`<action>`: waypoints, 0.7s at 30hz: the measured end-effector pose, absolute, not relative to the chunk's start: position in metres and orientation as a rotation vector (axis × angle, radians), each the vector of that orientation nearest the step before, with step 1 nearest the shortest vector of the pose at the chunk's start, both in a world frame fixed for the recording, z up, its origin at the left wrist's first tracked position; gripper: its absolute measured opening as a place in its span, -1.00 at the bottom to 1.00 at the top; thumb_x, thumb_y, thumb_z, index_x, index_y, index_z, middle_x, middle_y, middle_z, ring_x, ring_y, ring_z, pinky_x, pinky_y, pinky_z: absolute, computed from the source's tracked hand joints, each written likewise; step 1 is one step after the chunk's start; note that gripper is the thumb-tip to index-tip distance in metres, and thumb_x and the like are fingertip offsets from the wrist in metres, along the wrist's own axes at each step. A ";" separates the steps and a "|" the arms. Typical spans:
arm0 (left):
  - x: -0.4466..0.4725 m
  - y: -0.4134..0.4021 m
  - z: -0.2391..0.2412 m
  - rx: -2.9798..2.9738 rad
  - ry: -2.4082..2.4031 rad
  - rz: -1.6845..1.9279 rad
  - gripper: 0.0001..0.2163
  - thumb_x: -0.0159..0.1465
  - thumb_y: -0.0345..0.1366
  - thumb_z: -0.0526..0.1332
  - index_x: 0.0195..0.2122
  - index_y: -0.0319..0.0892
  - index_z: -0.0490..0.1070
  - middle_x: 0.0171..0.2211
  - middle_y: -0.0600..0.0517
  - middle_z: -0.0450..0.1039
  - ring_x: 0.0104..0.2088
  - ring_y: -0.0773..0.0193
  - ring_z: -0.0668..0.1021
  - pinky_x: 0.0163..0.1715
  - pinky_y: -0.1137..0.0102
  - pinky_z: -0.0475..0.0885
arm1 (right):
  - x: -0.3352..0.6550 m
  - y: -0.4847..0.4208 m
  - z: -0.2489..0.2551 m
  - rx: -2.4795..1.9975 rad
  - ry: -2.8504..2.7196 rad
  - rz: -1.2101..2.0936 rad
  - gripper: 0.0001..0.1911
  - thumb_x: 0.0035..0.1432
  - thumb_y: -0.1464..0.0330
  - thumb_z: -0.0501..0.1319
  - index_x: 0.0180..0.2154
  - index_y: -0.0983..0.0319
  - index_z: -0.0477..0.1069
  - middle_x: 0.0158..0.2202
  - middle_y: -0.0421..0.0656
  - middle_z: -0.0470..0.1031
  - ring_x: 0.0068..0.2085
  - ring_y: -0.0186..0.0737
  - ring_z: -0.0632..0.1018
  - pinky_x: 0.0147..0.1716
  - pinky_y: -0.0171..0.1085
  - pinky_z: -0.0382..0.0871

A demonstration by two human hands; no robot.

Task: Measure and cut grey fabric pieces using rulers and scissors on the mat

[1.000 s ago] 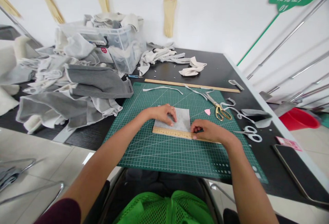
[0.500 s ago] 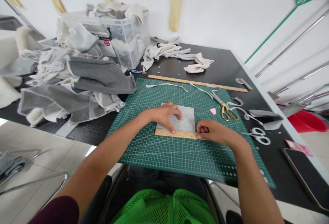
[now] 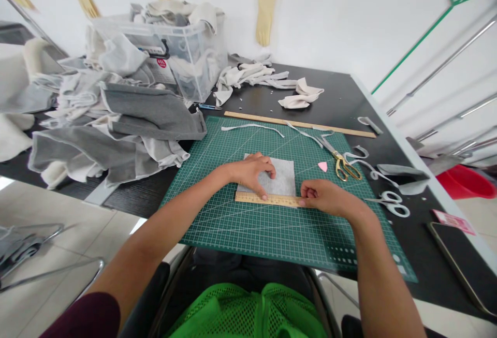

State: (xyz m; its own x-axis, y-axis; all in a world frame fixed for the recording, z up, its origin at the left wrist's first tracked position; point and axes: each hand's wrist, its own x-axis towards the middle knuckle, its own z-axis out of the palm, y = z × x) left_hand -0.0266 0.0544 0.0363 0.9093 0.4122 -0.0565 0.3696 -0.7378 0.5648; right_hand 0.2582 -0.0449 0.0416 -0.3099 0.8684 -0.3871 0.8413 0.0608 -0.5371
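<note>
seen from above the worker's own arms: left hand (image 3: pixel 252 172) spread flat, fingers apart, pressing down on a grey fabric square (image 3: pixel 281 177) and touching the top edge of a short wooden ruler (image 3: pixel 267 200); right hand (image 3: pixel 324 197) curled, fingers together, pinching the ruler's right end, just beside the square's lower right corner

lying in the middle of a green cutting mat (image 3: pixel 272 234), the fabric square, with the ruler set along its near edge; under the mat, a black table (image 3: pixel 341 105)

on the mat, right of the square: a small pink chalk piece (image 3: pixel 322 166) and gold-handled scissors (image 3: pixel 342 164); further right, on the table, white-handled scissors (image 3: pixel 390 202) and grey fabric offcuts (image 3: pixel 392 172)

at the mat's far edge: a long wooden ruler (image 3: pixel 298 123) and thin fabric strips (image 3: pixel 252 128)

to the left: a heap of grey and cream cloth (image 3: pixel 112 126) and a clear plastic bin (image 3: pixel 186 58) stuffed with more cloth

near the bottom edge: green mesh fabric (image 3: pixel 248 317)
</note>
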 end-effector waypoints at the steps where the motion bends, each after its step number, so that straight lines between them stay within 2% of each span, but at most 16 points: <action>1: -0.026 0.054 0.037 2.484 0.563 0.093 -0.42 -0.03 0.13 0.44 -0.03 -0.01 0.44 0.02 0.01 0.34 0.04 0.02 0.28 0.04 0.21 0.20 | 0.259 -0.045 0.041 -1.831 -2.264 1.084 -0.84 0.05 0.24 0.32 -0.44 0.17 0.43 -0.53 -0.26 0.38 -0.49 -0.26 0.36 -0.51 -0.29 0.15; 13: -0.028 0.056 0.035 2.466 0.553 0.142 -0.54 0.09 0.04 0.39 -0.04 -0.01 0.45 -0.02 0.02 0.35 0.03 0.05 0.30 0.03 0.24 0.19 | 0.259 -0.047 0.042 -1.845 -2.325 1.064 -0.77 0.09 0.17 0.29 -0.45 0.17 0.40 -0.54 -0.25 0.37 -0.49 -0.27 0.36 -0.53 -0.29 0.16; 21: -0.026 0.054 0.038 2.471 0.583 0.104 -0.50 0.05 0.10 0.41 -0.05 -0.03 0.45 -0.03 0.01 0.37 0.02 0.03 0.29 -0.01 0.25 0.19 | 0.262 -0.046 0.042 -1.827 -2.293 1.123 -0.76 0.08 0.16 0.30 -0.44 0.18 0.39 -0.54 -0.26 0.35 -0.49 -0.28 0.35 -0.53 -0.31 0.16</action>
State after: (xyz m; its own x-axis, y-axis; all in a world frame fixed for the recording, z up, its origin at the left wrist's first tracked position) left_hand -0.0259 0.0536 0.0380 0.9010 0.4300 -0.0570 0.3838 -0.7288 0.5670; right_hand 0.2617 -0.0458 0.0422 -0.3226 0.8506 -0.4152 0.8495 0.0667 -0.5234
